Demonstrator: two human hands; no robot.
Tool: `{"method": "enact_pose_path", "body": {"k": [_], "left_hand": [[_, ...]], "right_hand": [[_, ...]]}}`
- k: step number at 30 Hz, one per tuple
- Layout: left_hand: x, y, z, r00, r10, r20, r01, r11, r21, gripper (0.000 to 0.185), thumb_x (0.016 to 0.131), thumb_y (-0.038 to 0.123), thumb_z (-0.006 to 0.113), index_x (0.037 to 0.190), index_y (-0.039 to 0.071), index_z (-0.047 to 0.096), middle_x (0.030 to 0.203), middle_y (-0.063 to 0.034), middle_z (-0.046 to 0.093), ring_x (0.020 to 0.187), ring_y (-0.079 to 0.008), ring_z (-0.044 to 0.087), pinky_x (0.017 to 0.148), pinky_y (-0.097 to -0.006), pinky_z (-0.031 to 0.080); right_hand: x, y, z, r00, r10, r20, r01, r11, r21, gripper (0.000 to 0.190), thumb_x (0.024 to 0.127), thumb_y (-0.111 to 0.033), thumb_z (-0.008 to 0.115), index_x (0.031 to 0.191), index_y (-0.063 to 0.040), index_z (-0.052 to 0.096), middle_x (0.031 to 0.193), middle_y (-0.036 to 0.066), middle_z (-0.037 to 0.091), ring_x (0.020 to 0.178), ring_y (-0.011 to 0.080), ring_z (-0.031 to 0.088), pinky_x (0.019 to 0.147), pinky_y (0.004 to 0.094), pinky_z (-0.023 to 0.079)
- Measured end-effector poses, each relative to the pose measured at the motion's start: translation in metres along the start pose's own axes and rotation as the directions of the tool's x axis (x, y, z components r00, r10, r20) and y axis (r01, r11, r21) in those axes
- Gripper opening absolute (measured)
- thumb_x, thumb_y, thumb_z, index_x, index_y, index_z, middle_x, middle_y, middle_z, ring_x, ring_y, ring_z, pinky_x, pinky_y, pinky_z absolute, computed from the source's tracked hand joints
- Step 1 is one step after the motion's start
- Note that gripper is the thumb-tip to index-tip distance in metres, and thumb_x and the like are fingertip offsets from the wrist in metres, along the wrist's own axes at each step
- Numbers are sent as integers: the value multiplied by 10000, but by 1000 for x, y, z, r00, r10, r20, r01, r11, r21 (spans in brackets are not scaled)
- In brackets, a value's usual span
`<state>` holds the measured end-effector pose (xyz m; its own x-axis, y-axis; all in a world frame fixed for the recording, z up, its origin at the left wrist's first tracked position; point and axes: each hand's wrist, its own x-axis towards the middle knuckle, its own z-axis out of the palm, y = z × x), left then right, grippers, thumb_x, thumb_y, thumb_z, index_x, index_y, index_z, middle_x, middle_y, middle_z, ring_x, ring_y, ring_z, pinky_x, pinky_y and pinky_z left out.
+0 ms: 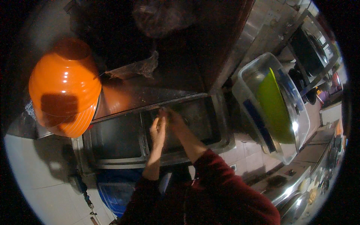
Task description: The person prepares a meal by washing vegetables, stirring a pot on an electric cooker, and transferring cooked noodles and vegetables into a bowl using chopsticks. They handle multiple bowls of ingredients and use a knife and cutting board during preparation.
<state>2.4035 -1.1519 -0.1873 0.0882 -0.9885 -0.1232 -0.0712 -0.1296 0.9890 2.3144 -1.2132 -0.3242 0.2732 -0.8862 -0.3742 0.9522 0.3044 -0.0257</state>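
Both hands are over the right basin of a metal double sink (185, 126). My left hand (158, 128) is held with its fingers extended away from me, and it is close beside the right one. My right hand (172, 116) is blurred and in shadow, so its fingers are hard to make out. I cannot tell whether the hands touch or whether anything small is between them. Dark red sleeves end below both wrists. The left basin (116, 137) lies beside my left hand.
A stack of upturned orange bowls (66, 84) stands left, behind the sink. On the right, a clear plastic bin (244, 92) holds a green item (271, 109). Clear plastic wrap (140, 67) lies behind the sink. A blue container (118, 194) sits below its front edge.
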Motion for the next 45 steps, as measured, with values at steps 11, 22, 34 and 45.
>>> {"method": "enact_pose_path", "body": {"k": [11,22,34,45], "left_hand": [[101,-64,-4,791,-592,154,586,806,85,568,825,230,783,1284,75,485,982,-110,607,710,-213,625,438,-341,502],[109,-80,13,797,-416,438,465,885,-4,557,813,196,804,1248,41,490,973,-98,621,617,-219,612,435,-326,467],[48,-35,-12,848,-400,348,489,844,-220,294,964,236,626,1191,51,649,1079,-51,683,929,-195,642,779,-342,531],[49,-39,-34,990,-123,70,96,946,309,236,924,66,586,1127,4,687,988,-35,708,853,-127,621,783,-285,483]], "right_hand": [[10,-16,-62,938,324,124,-188,775,-603,245,949,-246,605,1064,-34,648,886,48,665,761,159,639,693,304,512],[-50,-39,17,955,276,-106,-268,660,-701,209,929,-257,627,945,-52,665,808,52,663,724,168,639,664,329,527],[-6,-15,-13,987,-88,132,95,994,-46,184,945,-232,583,923,-65,656,839,66,659,778,198,636,738,344,540],[-26,13,34,972,-235,22,235,954,-185,275,1004,-305,503,1079,-76,635,1022,77,674,903,237,647,785,402,559]]}}
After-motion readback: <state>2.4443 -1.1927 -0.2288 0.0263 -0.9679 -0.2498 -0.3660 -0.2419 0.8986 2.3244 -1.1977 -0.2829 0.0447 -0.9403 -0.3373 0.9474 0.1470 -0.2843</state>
